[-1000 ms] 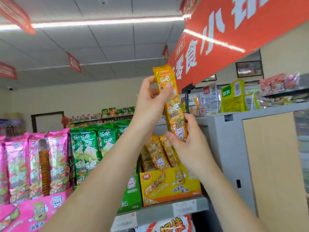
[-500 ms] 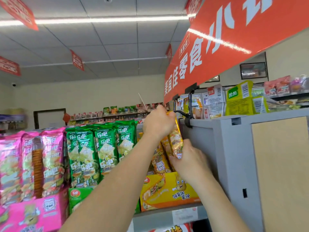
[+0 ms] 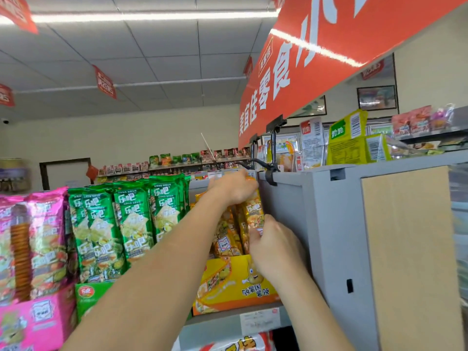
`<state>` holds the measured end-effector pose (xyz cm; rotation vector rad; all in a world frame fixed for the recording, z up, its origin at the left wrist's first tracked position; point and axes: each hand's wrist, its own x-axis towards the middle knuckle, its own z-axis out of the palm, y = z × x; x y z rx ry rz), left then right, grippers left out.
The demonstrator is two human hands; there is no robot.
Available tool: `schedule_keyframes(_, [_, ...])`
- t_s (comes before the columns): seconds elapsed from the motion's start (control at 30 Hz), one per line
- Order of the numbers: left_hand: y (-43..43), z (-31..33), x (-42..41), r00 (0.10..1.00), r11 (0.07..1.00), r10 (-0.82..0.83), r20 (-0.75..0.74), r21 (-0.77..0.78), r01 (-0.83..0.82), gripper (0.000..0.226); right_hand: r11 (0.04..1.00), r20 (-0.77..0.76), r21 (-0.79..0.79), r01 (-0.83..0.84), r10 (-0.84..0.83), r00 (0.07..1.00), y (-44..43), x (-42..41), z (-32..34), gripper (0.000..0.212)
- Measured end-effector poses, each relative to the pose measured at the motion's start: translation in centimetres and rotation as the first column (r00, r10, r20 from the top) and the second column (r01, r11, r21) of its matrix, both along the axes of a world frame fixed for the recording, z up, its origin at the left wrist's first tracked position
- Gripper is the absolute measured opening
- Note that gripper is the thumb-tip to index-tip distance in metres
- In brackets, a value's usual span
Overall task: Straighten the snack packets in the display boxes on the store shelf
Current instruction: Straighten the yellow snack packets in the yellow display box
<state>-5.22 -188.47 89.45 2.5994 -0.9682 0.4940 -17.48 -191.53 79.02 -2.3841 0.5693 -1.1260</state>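
Note:
A tall yellow snack packet [image 3: 253, 213] stands at the right end of the yellow display box [image 3: 235, 287] on the top shelf. My left hand [image 3: 234, 187] grips the packet's top edge. My right hand [image 3: 272, 245] pinches its lower part just above the box rim. Other yellow packets [image 3: 225, 236] lean in the same box to the left of it. Green packets [image 3: 129, 219] stand upright in a green box [image 3: 87, 296], and pink packets [image 3: 38, 239] fill a pink box [image 3: 35, 323] at the far left.
A grey shelf end panel [image 3: 316, 239] with a wooden face rises right beside the yellow box. An orange banner [image 3: 316, 62] hangs overhead on black clips. The shelf edge [image 3: 235, 323] carries price tags. More snack goods sit on top of the grey unit.
Both hands have brought the yellow packet down from above head height into the yellow box. It now stands against the grey panel with the other packets.

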Motion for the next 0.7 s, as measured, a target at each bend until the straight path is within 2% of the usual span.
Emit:
schedule_keyframes(0.1, [1.3,-0.2,-1.4,0.971,0.926,-0.236,-0.042,-0.314,0.211,0.034,0.999,0.029,0.038,-0.024,0.023,0.999,0.2,-0.1,0.1,0.041])
schedule_keyframes(0.17, [2.2,-0.1,-2.4,0.904,0.796,-0.418,-0.089,-0.515,0.318,0.028,0.998,0.064,0.06,-0.024,0.02,0.998,0.2,0.0,0.3,0.037])
schedule_keyframes(0.27, [3.3,0.1,-3.3,0.763,0.54,-0.642,-0.073,-0.75,0.383,0.043,0.995,0.185,0.096,-0.008,-0.01,0.983,0.2,0.0,0.3,0.027])
schedule_keyframes(0.3, [3.5,0.0,-3.3,0.731,0.494,-0.679,-0.067,-0.779,0.388,0.048,0.993,0.207,0.114,-0.011,-0.013,0.978,0.2,0.0,0.1,0.029])
schedule_keyframes(0.33, [3.6,-0.1,-3.3,0.72,0.495,-0.69,-0.074,-0.774,0.395,0.051,0.991,0.202,0.13,-0.019,-0.008,0.979,0.2,0.1,-0.1,0.032])
schedule_keyframes(0.4, [3.6,-0.8,-3.0,0.74,0.577,-0.663,-0.116,-0.709,0.406,0.053,0.988,0.145,0.148,-0.048,0.027,0.989,0.3,0.3,-0.5,0.044])
schedule_keyframes(0.47, [3.2,-1.6,-2.7,0.767,0.62,-0.626,-0.139,-0.686,0.381,0.053,0.986,0.095,0.145,-0.08,0.067,0.993,0.3,0.3,-0.7,0.056])
schedule_keyframes(0.57, [2.5,-2.2,-2.3,0.813,0.605,-0.574,-0.095,-0.719,0.343,0.056,0.988,0.08,0.125,-0.093,0.083,0.993,0.6,-0.4,-1.1,0.069])
schedule_keyframes(0.63, [2.0,-2.2,-2.1,0.818,0.572,-0.57,-0.075,-0.751,0.33,0.052,0.989,0.085,0.1,-0.106,0.098,0.992,0.9,-1.0,-1.7,0.068])
schedule_keyframes(0.7, [1.6,-2.2,-1.9,0.827,0.596,-0.557,-0.077,-0.73,0.334,0.049,0.992,0.086,0.063,-0.111,0.106,0.991,1.2,-1.4,-2.4,0.067])
